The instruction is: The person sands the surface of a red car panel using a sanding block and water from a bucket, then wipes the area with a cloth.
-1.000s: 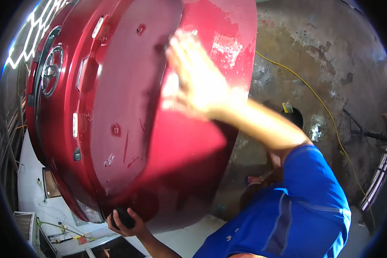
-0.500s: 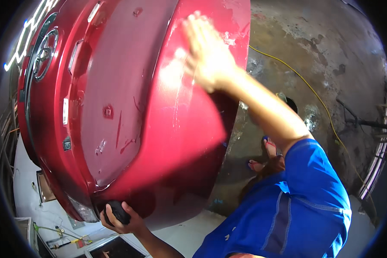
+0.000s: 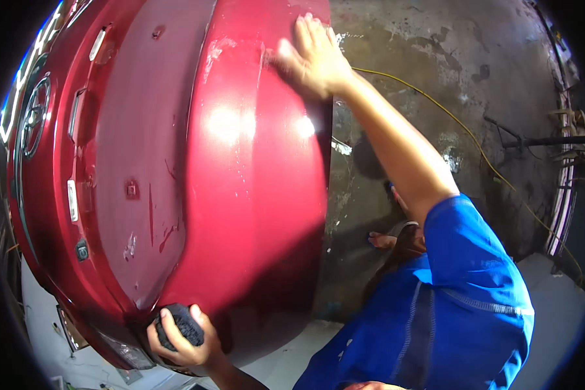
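Left grip: curled round rough black pad, lower left | right grip: splayed on glossy, streaked red car panel

Downward head-worn fisheye view, close above the red car panel, rim details uncertain.

Oval emblem on the red car panel; no lettering or numbers can be read.
The emblem, a chrome oval ring with curved bars inside, stands on the panel's far-left edge, well to the left of the right hand and far up and left of the left hand. Nearer the left hand, also up and to its left, a small dark square fitting bears a pale mark, too small to make out. Right of the left hand, whitish marks on the blue shirt are unreadable too.
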Motion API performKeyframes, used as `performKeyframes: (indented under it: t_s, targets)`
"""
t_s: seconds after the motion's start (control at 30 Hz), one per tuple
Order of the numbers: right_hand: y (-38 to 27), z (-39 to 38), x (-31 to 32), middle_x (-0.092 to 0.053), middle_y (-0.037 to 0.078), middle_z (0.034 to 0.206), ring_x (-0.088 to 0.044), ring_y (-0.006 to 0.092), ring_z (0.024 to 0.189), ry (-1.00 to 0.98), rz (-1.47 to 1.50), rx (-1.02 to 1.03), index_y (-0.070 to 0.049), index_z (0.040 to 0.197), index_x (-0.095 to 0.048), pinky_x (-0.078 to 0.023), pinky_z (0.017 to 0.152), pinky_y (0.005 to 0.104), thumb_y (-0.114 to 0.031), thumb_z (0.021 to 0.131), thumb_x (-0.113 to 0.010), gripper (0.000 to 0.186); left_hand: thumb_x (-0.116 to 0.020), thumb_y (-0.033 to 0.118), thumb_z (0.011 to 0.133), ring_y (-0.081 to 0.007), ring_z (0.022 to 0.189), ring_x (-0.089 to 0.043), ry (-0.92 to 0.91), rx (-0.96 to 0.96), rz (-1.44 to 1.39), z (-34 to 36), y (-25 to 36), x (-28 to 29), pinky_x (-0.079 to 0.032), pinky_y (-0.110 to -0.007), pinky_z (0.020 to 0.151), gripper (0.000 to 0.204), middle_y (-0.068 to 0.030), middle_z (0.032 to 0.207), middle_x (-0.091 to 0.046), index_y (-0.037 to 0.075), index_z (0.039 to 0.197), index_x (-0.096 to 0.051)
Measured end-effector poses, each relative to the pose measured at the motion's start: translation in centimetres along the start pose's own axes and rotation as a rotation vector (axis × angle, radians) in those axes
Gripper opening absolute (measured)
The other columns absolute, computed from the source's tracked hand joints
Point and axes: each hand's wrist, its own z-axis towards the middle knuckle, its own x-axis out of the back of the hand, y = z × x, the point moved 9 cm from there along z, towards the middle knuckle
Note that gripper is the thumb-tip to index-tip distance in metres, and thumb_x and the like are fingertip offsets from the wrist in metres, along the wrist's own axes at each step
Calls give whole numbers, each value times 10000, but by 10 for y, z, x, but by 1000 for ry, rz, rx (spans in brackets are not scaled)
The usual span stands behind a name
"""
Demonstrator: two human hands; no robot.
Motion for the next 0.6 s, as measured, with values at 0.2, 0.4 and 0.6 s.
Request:
performKeyframes:
  t_s: [0.2,0.4,0.6]
  targets:
    - [-115,-177,11,-205,376,1711,-119,539,1624,-388,180,289,111,1637,-244,-70,1296,683,-791,1013,-416,1110,-895,422,842,-380,992,-647,-115,-257,-21,34,56,-28,-523,-563,871,492,-183,1178,-655,102,1197,-776]
    - [0,-19,-18,-235,352,1719,-157,484,1633,-126,31,15,101,1648,-239,-85,1324,594,-819,1025,-285,1112,-885,420,840,-367,992,-644,-141,-373,-101,70,102,-62,-523,-557,875,481,-173,1167,-650,123,1200,-768]
    - [-113,-165,17,-268,329,1716,-167,492,1633,-322,220,200,70,1642,-286,-78,1310,650,-787,998,-455,1085,-874,435,868,-376,1024,-650,-163,-410,-94,56,97,-52,-519,-579,912,482,-172,1198,-657,140,1231,-758]
